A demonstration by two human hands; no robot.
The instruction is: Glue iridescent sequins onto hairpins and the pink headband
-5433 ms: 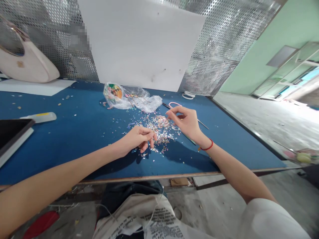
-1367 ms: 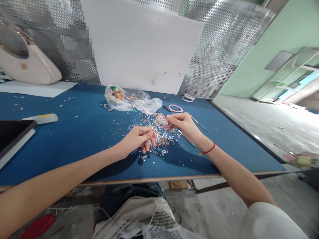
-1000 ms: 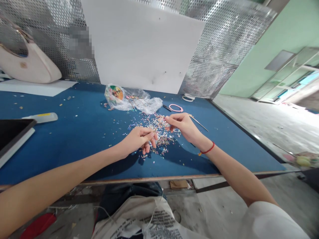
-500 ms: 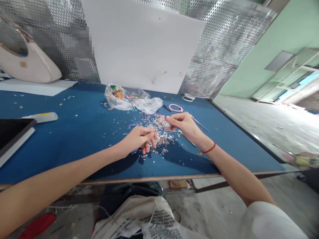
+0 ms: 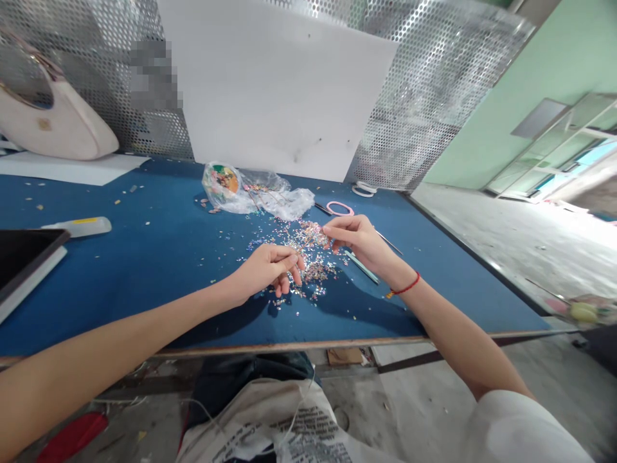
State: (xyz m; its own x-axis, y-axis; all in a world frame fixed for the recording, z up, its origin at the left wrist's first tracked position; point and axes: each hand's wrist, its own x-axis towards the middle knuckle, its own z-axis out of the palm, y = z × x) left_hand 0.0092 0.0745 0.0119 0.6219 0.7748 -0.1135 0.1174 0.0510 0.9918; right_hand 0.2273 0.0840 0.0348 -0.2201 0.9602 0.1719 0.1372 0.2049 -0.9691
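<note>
Sequin flakes [image 5: 308, 257] lie in a loose heap on the blue bench [image 5: 144, 270], between both hands. Left hand [image 5: 267, 270]: fingers [image 5: 292, 278] curled, tips over the heap's lower edge; any grip too small to tell. Right hand [image 5: 359, 241], red string [image 5: 405, 286] at wrist: thumb and forefinger pinched at the heap's upper edge, anything held unclear. Just beyond lie a thin metal pick [image 5: 388, 238] and pink loop [image 5: 340, 208]; crumpled clear plastic bag [image 5: 260, 199] behind the heap.

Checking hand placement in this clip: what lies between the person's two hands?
In the head view, a loose scatter of small glittery flakes lies between the left hand and the right hand, on the blue tabletop.
</note>
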